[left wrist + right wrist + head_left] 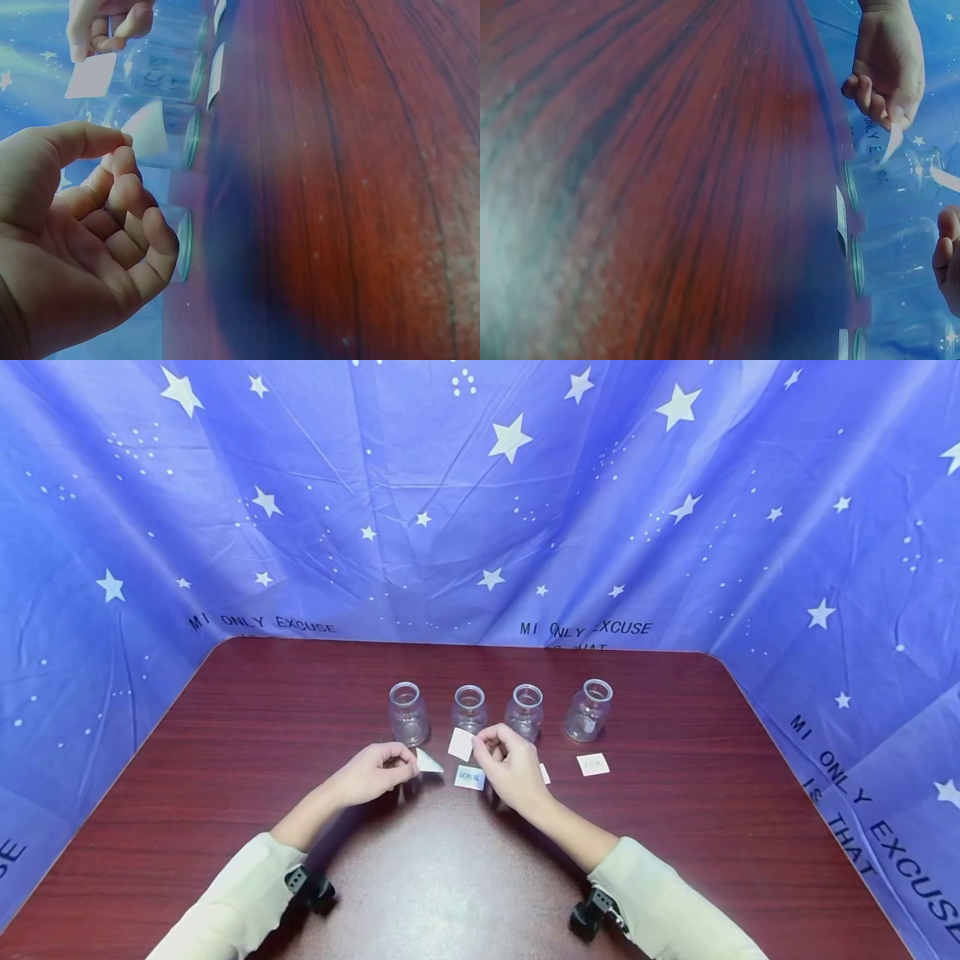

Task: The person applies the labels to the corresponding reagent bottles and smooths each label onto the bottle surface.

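Several clear glass jars stand upright in a row; the leftmost jar is behind my left hand. That hand pinches a white paper slip at one edge between thumb and index finger. In the left wrist view the same slip hangs in front of a jar. My right hand pinches a small square paper label by its right side, held up before the second jar. Below it on the table lies a label with handwriting. What the pinched label bears cannot be read.
Another written label lies in front of the rightmost jar. A further white label is partly hidden by my right hand, near the third jar. A blue star-printed curtain surrounds the dark red wooden table.
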`<state>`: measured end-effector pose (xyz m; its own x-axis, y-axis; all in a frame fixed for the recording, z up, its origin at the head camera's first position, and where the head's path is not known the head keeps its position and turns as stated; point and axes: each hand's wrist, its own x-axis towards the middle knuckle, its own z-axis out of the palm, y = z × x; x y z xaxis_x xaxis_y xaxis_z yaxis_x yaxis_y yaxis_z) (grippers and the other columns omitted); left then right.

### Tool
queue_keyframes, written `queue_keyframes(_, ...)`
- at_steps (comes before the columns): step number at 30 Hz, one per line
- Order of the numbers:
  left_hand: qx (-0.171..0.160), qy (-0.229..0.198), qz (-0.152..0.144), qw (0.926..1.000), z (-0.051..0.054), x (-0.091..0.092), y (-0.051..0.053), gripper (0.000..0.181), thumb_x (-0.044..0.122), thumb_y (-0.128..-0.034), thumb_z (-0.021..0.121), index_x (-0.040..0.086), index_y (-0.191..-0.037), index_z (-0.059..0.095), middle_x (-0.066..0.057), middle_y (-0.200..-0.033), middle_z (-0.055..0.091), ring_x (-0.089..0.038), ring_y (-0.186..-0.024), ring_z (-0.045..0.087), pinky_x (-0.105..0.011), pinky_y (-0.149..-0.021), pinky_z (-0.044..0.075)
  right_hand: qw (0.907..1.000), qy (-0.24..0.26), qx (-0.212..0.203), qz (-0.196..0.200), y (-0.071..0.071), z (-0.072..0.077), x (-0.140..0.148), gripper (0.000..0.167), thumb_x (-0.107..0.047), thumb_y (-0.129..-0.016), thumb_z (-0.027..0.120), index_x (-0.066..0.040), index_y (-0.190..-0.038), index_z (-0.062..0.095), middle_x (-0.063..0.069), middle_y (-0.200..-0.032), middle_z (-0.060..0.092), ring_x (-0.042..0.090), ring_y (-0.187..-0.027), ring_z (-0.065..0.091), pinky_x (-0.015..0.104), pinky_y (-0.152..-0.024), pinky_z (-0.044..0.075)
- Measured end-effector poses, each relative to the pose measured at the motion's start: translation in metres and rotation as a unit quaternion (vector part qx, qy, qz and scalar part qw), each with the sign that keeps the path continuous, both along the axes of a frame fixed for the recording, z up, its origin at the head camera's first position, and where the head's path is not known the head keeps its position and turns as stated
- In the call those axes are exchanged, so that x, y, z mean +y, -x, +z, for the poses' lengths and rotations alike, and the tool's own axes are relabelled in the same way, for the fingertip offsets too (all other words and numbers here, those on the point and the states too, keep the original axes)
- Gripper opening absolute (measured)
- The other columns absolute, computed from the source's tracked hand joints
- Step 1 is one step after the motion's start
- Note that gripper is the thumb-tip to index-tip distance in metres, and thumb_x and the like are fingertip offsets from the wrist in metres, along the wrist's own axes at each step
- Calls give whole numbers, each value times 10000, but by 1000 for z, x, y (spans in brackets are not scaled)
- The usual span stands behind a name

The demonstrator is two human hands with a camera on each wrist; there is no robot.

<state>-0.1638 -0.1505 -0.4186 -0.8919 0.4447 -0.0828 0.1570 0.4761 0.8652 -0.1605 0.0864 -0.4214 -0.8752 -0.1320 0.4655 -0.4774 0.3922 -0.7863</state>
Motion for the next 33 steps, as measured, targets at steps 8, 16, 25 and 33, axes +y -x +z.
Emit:
queue_keyframes(8, -211, 265, 83, 9994, -4, -8, -1, 158, 132, -885, 570, -15, -914, 622, -113, -745, 607, -122, -589, 504, -225, -516, 429, 9999, -114, 44, -55, 1, 0, 7, 48, -72, -863, 605, -75, -825, 634, -15, -618, 541, -10, -481, 369, 169, -439, 327)
queue_keyframes(16, -327, 530, 451, 9970, -5, -11, -3, 137, 103, -854, 583, -25, -874, 626, -84, -711, 619, -128, -572, 557, -243, -513, 446, 9998, -171, 46, -105, 3, -1, 9, 51, -66, -860, 603, -71, -819, 633, -10, -619, 546, -9, -483, 371, 171, -444, 334)
queue_keyframes(25, 92, 1667, 885, 9820, -1, -8, -9, 99, 151, -782, 643, 80, -717, 624, 22, -596, 571, -93, -541, 475, -240, -522, 387, 9997, -187, -151, -71, 2, -3, 10, 53, -79, -866, 601, -77, -826, 636, -10, -636, 558, -4, -481, 375, 173, -443, 338)
queue_keyframes(33, 155, 1989, 941, 9754, 2, -7, -11, 142, 184, -767, 677, 96, -677, 613, 37, -600, 551, -108, -576, 453, -244, -558, 367, 9995, -222, -205, -59, 2, -3, 9, 55, -86, -864, 607, -81, -823, 643, -14, -630, 554, -3, -489, 379, 174, -447, 342)
